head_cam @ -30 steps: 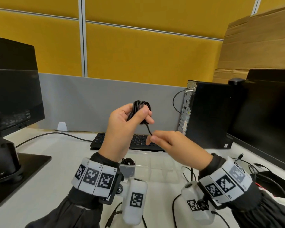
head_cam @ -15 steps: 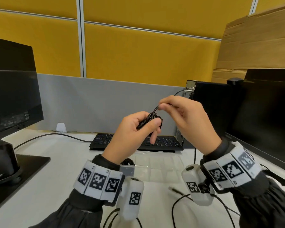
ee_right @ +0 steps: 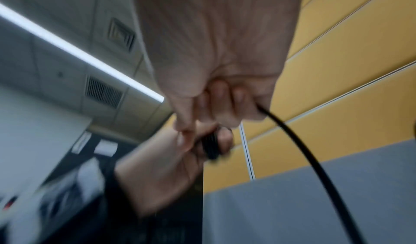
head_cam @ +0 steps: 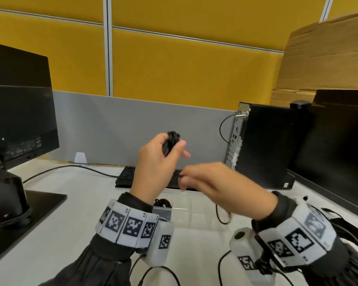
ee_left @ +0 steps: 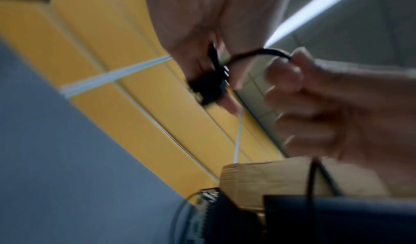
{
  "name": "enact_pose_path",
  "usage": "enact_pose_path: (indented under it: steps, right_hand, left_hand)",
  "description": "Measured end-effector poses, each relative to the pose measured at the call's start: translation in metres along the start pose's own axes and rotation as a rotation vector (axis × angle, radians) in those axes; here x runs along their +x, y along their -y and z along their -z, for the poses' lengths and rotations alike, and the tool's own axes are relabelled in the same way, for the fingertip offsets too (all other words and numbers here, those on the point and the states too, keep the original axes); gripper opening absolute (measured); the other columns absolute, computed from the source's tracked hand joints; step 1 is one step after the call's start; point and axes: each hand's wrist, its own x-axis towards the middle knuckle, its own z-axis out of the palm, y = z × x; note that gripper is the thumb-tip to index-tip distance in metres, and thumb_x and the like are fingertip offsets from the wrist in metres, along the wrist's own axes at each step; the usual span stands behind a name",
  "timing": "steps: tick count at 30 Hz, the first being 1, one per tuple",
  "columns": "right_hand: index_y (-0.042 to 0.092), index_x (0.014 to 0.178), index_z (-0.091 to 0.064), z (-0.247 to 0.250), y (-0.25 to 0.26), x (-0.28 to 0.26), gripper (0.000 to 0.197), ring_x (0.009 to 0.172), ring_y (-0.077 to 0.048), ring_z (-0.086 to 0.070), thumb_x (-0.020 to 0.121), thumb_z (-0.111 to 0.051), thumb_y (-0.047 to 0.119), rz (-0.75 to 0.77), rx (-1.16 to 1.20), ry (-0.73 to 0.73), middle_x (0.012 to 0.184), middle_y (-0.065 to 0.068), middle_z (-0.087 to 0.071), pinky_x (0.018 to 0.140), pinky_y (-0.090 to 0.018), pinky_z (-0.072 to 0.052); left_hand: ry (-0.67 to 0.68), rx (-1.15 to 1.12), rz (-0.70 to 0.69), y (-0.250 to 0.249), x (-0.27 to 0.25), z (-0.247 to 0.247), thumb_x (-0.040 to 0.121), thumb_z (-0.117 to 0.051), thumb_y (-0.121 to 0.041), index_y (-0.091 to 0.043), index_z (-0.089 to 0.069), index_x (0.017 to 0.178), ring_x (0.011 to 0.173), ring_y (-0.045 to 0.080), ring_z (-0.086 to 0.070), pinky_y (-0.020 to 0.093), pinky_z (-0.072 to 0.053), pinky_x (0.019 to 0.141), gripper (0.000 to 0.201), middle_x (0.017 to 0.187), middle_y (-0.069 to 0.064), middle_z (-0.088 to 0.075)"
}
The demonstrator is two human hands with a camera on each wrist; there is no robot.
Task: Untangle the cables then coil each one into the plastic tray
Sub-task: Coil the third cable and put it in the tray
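Left grip: small black cable coil is clamped between thumb and curled fingers of the left hand, raised above the keyboard.
Right grip: free strand is pinched by the right hand; fingertips are blurred, so probably thumb against forefinger.
Key relation: the strand runs from the coil down and right to the right hand, just below it.
Tray: plastic tray is seen beneath both hands.
Change: half a second earlier the right hand was held above the coil; now it is below.

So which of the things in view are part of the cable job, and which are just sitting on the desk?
Job:
- left hand gripping the black cable coil
- right hand pinching its loose end
- clear plastic tray
- loose cables on the desk

Just lying about:
- keyboard
- monitors
- computer tower
- cardboard
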Motion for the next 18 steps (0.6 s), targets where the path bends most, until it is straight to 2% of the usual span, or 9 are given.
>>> enact_pose_path:
  steps: [2,3,6,8,10,12,14,16,18]
  right_hand:
    - [0.018,0.086,-0.063,0.018,-0.004,0.003,0.022,0.068,0.005,-0.054,0.097,-0.047,0.027,0.005,-0.012,-0.233,0.076,0.013,-0.062,0.064,-0.015,-0.042]
    - [0.017,0.085,-0.064,0.024,-0.009,0.005,0.022,0.066,0.002,-0.054,0.096,-0.048,0.027,-0.009,-0.006,-0.330,0.074,0.014,-0.062,0.062,-0.016,-0.042]
    - [0.020,0.089,-0.063,0.021,-0.027,0.010,0.023,0.062,-0.009,-0.052,0.098,-0.044,0.030,-0.096,0.034,-0.461,0.070,0.007,-0.061,0.060,-0.027,-0.041]
    - [0.028,0.087,-0.059,0.013,-0.036,0.011,0.025,0.061,-0.009,-0.049,0.100,-0.038,0.031,-0.192,0.082,-0.378,0.069,0.000,-0.057,0.060,-0.029,-0.037]
    - [0.036,0.084,-0.055,0.003,-0.040,0.008,0.027,0.066,-0.006,-0.050,0.101,-0.034,0.033,-0.279,0.171,-0.185,0.073,0.004,-0.056,0.064,-0.025,-0.037]
    - [0.030,0.092,-0.060,-0.012,-0.038,0.002,0.030,0.072,-0.006,-0.052,0.101,-0.031,0.035,-0.312,0.197,0.045,0.081,0.007,-0.059,0.072,-0.023,-0.043]
    - [0.024,0.100,-0.059,-0.026,-0.027,-0.005,0.033,0.067,-0.007,-0.049,0.101,-0.029,0.037,-0.260,0.182,0.190,0.076,0.013,-0.053,0.071,-0.024,-0.044]
    - [0.023,0.100,-0.058,-0.032,-0.013,-0.011,0.031,0.065,-0.016,-0.048,0.101,-0.030,0.037,-0.195,0.174,0.235,0.069,0.008,-0.048,0.070,-0.031,-0.043]
    - [0.021,0.097,-0.059,-0.024,-0.001,-0.012,0.031,0.065,-0.014,-0.049,0.101,-0.031,0.036,-0.110,0.118,0.217,0.069,0.004,-0.050,0.069,-0.030,-0.041]
  left_hand:
    - [0.217,0.005,0.007,-0.001,-0.002,0.001,0.098,-0.042,-0.032,-0.009,-0.066,0.073,0.068,0.018,-0.063,0.035,-0.049,0.072,0.041,0.062,0.006,-0.067]
    - [0.310,-0.096,0.044,-0.006,-0.004,0.001,0.098,-0.038,-0.032,-0.005,-0.066,0.073,0.067,0.019,-0.062,0.032,-0.049,0.072,0.046,0.060,0.008,-0.065]
    - [0.425,-0.344,0.100,-0.017,-0.005,0.000,0.094,-0.047,-0.023,-0.002,-0.062,0.073,0.064,0.012,-0.058,0.021,-0.046,0.075,0.033,0.055,0.002,-0.059]
    - [0.395,-0.433,0.084,-0.021,-0.006,-0.001,0.090,-0.054,-0.013,-0.005,-0.062,0.073,0.063,0.015,-0.058,0.024,-0.048,0.076,0.020,0.051,0.000,-0.056]
    - [0.317,-0.568,0.087,-0.024,-0.006,0.000,0.086,-0.054,-0.010,-0.004,-0.061,0.072,0.061,0.014,-0.058,0.021,-0.049,0.071,0.016,0.050,0.000,-0.056]
    - [0.172,-0.707,0.099,-0.028,-0.003,0.001,0.084,-0.059,-0.010,-0.005,-0.061,0.073,0.059,0.009,-0.058,0.018,-0.049,0.070,0.013,0.054,-0.002,-0.060]
    - [0.009,-0.792,0.114,-0.029,0.001,0.003,0.079,-0.059,-0.014,-0.008,-0.064,0.073,0.064,0.007,-0.061,0.018,-0.050,0.071,0.010,0.060,-0.003,-0.066]
    - [-0.065,-0.654,0.087,-0.024,0.004,0.005,0.082,-0.059,-0.016,-0.010,-0.067,0.077,0.074,0.009,-0.065,0.021,-0.051,0.077,0.011,0.067,-0.004,-0.070]
    - [-0.057,-0.346,0.032,-0.014,0.004,0.005,0.089,-0.058,-0.013,-0.008,-0.066,0.085,0.079,0.008,-0.066,0.022,-0.051,0.080,0.010,0.072,-0.007,-0.072]
